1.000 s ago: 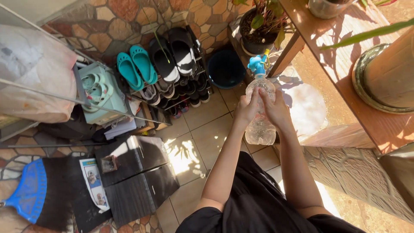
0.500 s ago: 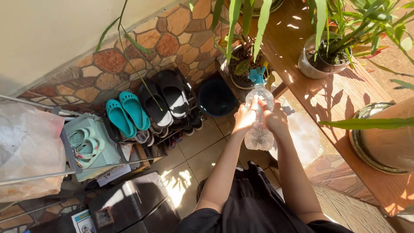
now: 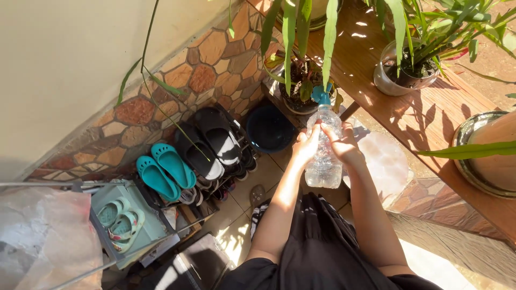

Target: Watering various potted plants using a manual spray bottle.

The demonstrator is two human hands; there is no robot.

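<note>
1. Both hands were wrapped around a clear, ribbed plastic spray bottle with a blue trigger nozzle (image 3: 324, 145), held upright in front of the person, above the tiled floor and just short of the wooden counter (image 3: 424, 118).
2. The left hand (image 3: 305, 146) closed its grip on the bottle's upper left side; the right hand (image 3: 344, 146) closed on the upper right, fingers curled over the shoulder below the nozzle.
3. The bottle looked thin-walled and light; it probably dented under a firm squeeze and could slip if wet. How much water it held could not be told.
4. The ribbed middle and the narrowing shoulder seemed the surest places to hold; the blue nozzle looked stiffer, hard plastic.
5. A dark round pot with reddish-green leaves (image 3: 301, 88) stood just beyond the nozzle, long glossy green blades hanging over it.
6. On the warm, sunlit wood of the counter sat a shiny metal pot holding a spiky green plant (image 3: 400, 75).
7. A dark blue round plastic basin (image 3: 269, 129) rested on the floor near the bottle.
8. Teal rubber clogs (image 3: 164, 172) and black-and-white slide sandals (image 3: 215, 137) lay on a low rack against a rough wall of irregular brown stone.
</note>
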